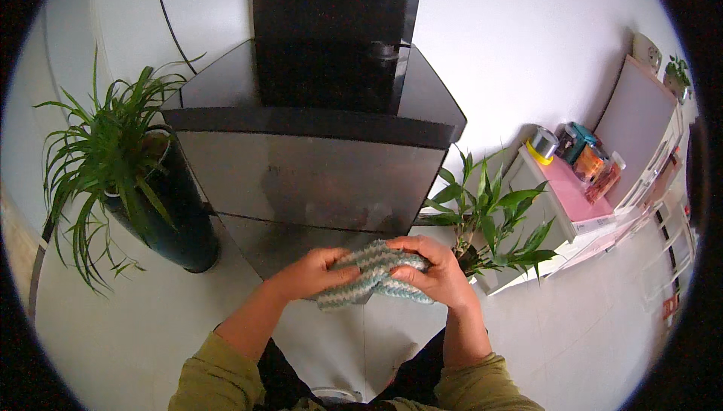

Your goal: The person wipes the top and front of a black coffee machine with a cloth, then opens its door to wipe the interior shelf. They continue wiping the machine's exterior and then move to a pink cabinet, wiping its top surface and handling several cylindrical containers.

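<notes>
Both of my hands hold a striped knitted cloth (pixel 367 275), green-grey and white, folded and bunched up between them. My left hand (pixel 316 275) grips its left part with the thumb on top. On the right part, my right hand (pixel 432 270) curls its fingers and thumb over the folds. Just beyond the cloth stands a glossy dark cabinet (pixel 310 179) with a projecting black top (pixel 316 126). A tall black panel (pixel 327 33) rises behind that top edge.
At left, a spider plant (pixel 121 134) grows from a tall dark pot (pixel 181 224). Right of the cabinet is a leafy green plant (pixel 486 213). Farther right, a white cabinet (pixel 534 202) bears a metal tin (pixel 544 143) and several packages. Pale tiles (pixel 565 320) form the floor.
</notes>
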`<state>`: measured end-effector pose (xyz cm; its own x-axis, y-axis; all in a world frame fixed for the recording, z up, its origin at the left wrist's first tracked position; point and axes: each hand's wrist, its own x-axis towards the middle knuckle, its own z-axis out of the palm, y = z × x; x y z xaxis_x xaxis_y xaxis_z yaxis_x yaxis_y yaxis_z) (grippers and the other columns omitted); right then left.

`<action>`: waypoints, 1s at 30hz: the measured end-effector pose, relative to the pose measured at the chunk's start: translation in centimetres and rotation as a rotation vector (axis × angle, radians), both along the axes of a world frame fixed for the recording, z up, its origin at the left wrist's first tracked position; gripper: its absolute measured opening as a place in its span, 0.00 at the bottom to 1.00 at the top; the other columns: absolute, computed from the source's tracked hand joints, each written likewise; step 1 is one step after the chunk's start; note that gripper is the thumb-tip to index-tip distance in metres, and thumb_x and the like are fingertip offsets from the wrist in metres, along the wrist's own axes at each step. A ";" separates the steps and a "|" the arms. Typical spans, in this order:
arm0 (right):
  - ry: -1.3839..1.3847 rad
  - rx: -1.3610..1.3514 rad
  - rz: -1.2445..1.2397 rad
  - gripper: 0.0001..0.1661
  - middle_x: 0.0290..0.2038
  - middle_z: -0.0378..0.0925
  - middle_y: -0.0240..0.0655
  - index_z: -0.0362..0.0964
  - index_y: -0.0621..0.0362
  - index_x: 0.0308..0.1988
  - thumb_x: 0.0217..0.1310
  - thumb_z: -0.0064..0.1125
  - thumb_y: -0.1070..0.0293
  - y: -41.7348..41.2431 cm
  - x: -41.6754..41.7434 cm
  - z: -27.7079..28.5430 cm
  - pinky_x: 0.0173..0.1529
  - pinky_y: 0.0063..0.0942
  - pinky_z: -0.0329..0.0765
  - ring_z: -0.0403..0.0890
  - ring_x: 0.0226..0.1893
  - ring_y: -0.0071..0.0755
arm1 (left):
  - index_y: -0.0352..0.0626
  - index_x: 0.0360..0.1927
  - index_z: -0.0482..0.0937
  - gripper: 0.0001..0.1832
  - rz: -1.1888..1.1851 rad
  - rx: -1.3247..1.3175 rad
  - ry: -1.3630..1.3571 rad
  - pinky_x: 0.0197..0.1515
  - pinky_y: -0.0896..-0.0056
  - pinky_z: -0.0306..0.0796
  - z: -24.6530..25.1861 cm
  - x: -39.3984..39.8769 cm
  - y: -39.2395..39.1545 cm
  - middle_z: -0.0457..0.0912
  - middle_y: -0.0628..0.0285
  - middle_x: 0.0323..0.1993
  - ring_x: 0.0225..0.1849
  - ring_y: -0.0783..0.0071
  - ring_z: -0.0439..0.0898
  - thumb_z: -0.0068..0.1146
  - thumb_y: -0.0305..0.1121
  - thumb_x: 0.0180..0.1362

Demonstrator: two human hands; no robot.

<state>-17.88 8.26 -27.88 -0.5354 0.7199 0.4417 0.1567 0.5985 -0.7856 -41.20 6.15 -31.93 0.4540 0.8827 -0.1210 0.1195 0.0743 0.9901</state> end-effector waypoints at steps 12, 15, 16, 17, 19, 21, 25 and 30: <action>0.137 -0.832 0.388 0.34 0.48 0.69 0.31 0.50 0.58 0.62 0.62 0.49 0.56 -0.4 -0.6 -5.7 0.40 0.19 0.69 0.71 0.41 0.20 | 0.43 0.42 0.70 0.16 0.039 -0.009 -0.189 0.40 0.79 0.67 1.4 -0.8 -0.1 0.73 0.71 0.33 0.36 0.83 0.72 0.60 0.31 0.51; 0.039 -0.855 0.496 0.25 0.38 0.72 0.25 0.59 0.56 0.57 0.60 0.51 0.67 -0.3 -0.2 -6.1 0.28 0.12 0.66 0.69 0.30 0.13 | 0.43 0.40 0.69 0.16 -0.017 0.005 -0.142 0.40 0.78 0.67 1.6 -1.6 -0.2 0.73 0.71 0.34 0.37 0.83 0.71 0.61 0.29 0.49; 0.002 -0.841 0.503 0.22 0.37 0.72 0.24 0.62 0.57 0.55 0.60 0.51 0.68 -0.2 0.0 -6.5 0.28 0.13 0.65 0.68 0.28 0.13 | 0.43 0.39 0.69 0.15 -0.030 0.022 -0.136 0.40 0.79 0.67 1.3 -1.9 -0.3 0.73 0.71 0.34 0.37 0.84 0.70 0.61 0.28 0.50; -0.033 -0.826 0.510 0.19 0.35 0.72 0.24 0.64 0.57 0.52 0.60 0.51 0.69 -0.2 0.1 -6.8 0.28 0.13 0.65 0.67 0.27 0.12 | 0.43 0.38 0.69 0.14 -0.041 0.039 -0.129 0.40 0.80 0.66 1.1 -2.2 -0.3 0.73 0.70 0.35 0.37 0.84 0.70 0.60 0.28 0.51; -0.068 -0.700 0.380 0.13 0.30 0.71 0.23 0.69 0.60 0.44 0.59 0.55 0.69 -0.2 0.4 -6.0 0.29 0.16 0.67 0.68 0.27 0.15 | 0.43 0.36 0.69 0.12 -0.030 0.130 -0.017 0.40 0.78 0.66 0.5 -3.3 -0.1 0.72 0.70 0.34 0.37 0.83 0.69 0.60 0.28 0.51; -0.053 -0.472 0.170 0.13 0.29 0.71 0.23 0.70 0.62 0.42 0.58 0.57 0.69 -0.3 0.8 -6.0 0.30 0.18 0.68 0.69 0.27 0.16 | 0.42 0.35 0.68 0.11 -0.027 0.225 0.085 0.40 0.77 0.66 0.4 -4.0 -0.1 0.72 0.69 0.33 0.37 0.83 0.69 0.60 0.28 0.51; -0.318 -0.186 -0.152 0.12 0.31 0.76 0.37 0.73 0.60 0.37 0.52 0.61 0.67 -0.7 1.3 -3.6 0.33 0.27 0.72 0.77 0.28 0.35 | 0.41 0.31 0.67 0.11 0.003 0.380 0.216 0.39 0.74 0.66 1.3 -4.1 -1.0 0.72 0.66 0.32 0.36 0.78 0.70 0.59 0.25 0.49; -0.126 0.203 -0.363 0.08 0.31 0.71 0.41 0.73 0.61 0.34 0.49 0.59 0.76 -0.6 -0.2 -0.6 0.32 0.29 0.74 0.76 0.27 0.40 | 0.40 0.28 0.66 0.12 0.254 0.748 0.391 0.45 0.71 0.66 3.6 -4.2 -1.3 0.72 0.59 0.34 0.39 0.68 0.72 0.55 0.17 0.39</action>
<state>-18.09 7.71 -28.48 -0.3220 0.7766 0.5415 0.4726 0.6274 -0.6188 -45.43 4.90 -28.38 0.2806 0.8614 0.4233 0.5277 -0.5069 0.6816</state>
